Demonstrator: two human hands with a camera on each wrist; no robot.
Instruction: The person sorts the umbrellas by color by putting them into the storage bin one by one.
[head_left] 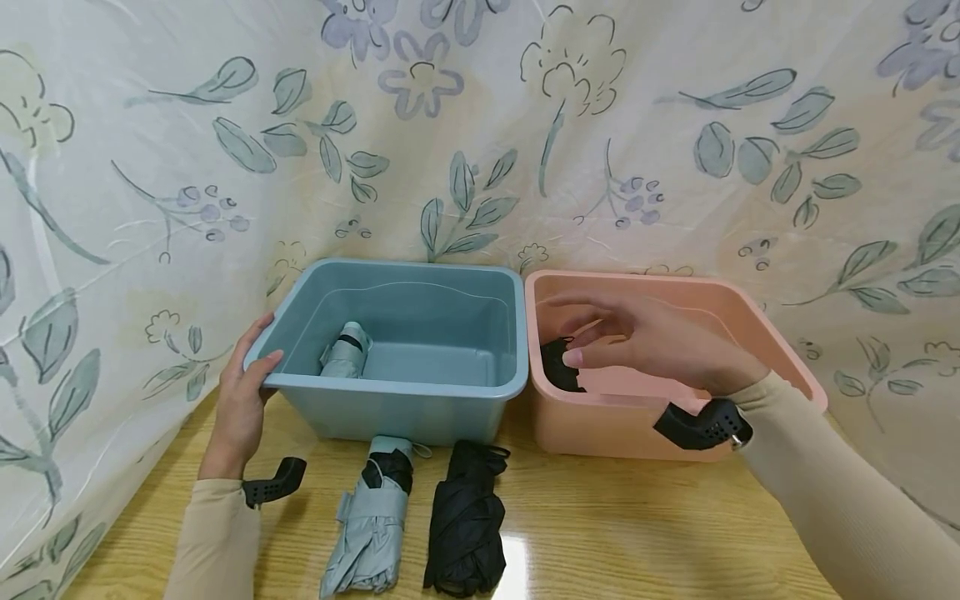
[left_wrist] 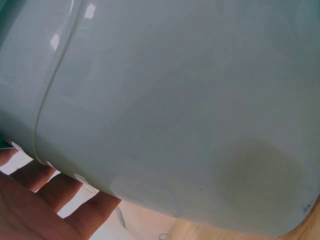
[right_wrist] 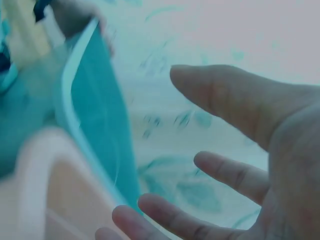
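My left hand [head_left: 242,392] holds the left rim of the blue bin [head_left: 420,414], thumb over the edge and fingers outside. The left wrist view shows the fingers [left_wrist: 95,212] along the bin's wall. Inside that bin a small light-blue folded umbrella [head_left: 347,354] leans in the left corner. Over the pink bin [head_left: 622,429] hovers my right hand [head_left: 633,333], its fingers spread and nothing held, as the right wrist view also shows. Just below its thumb, a black folded umbrella [head_left: 558,367] lies at the pink bin's left end, partly hidden by the hand and the rim.
In front of the blue bin, a pale blue folded umbrella [head_left: 372,521] and a black folded umbrella [head_left: 467,521] lie side by side on the wooden table [head_left: 622,533]. A flower-patterned cloth [head_left: 480,125] hangs behind the bins, which stand close together.
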